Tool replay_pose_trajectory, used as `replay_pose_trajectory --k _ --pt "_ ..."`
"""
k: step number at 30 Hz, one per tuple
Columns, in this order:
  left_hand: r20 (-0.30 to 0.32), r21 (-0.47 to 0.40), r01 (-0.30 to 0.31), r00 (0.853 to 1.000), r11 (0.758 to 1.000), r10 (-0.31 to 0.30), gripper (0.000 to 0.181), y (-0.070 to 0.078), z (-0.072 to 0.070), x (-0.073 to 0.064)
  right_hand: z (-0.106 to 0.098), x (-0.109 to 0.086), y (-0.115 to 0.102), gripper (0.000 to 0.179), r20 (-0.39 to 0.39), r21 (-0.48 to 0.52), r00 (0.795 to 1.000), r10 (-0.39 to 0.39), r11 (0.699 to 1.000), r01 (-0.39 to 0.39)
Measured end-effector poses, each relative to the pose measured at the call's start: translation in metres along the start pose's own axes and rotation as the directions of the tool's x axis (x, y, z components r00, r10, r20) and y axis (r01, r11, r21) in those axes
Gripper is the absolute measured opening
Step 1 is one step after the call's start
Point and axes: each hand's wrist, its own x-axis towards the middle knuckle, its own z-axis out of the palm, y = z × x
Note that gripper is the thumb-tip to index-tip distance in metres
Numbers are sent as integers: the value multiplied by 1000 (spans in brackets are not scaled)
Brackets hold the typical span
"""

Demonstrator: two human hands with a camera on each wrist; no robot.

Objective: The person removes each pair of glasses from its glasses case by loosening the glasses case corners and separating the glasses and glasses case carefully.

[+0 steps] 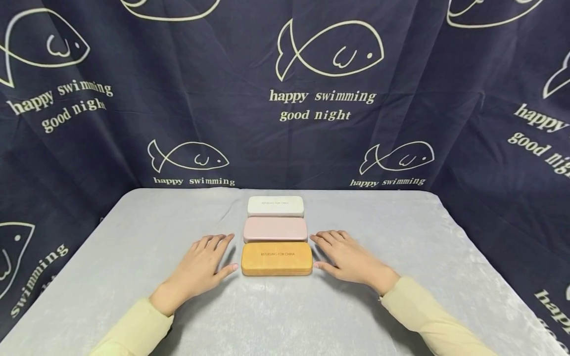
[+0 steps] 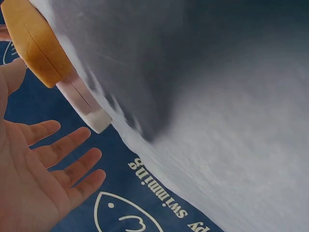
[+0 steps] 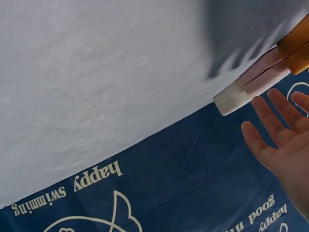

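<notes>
Three closed glasses cases lie in a row, one behind another. Nearest is the mustard-yellow case (image 1: 277, 264) with small lettering on its lid, then a pink case (image 1: 275, 229), and at the back a white case (image 1: 276, 205). Left of the row, my left hand (image 1: 196, 269) has its fingers extended and spread, its thumb a little apart from the yellow case. My right hand (image 1: 352, 259) mirrors it on the right, fingers extended, thumb very close to the yellow case; whether it touches is unclear. In the left wrist view the palm of the left hand (image 2: 34, 169) holds nothing.
A pale grey cloth (image 1: 276, 316) covers the table. Behind and at both sides hangs a dark blue curtain (image 1: 249, 109) with fish drawings and lettering. The table's back edge runs just beyond the white case.
</notes>
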Motion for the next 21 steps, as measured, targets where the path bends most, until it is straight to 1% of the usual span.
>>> replay_pose_trajectory --k 7,15,21 --pt "36 -19 -27 999 999 28 76 7 2 3 4 4 -7 66 49 18 999 -12 1000 11" --pt "38 -43 -56 998 997 58 79 12 8 6 8 9 -14 70 100 20 995 10 1000 -12" --pt "69 -50 -72 995 996 76 80 15 10 9 10 11 -18 71 108 38 994 10 999 -14"
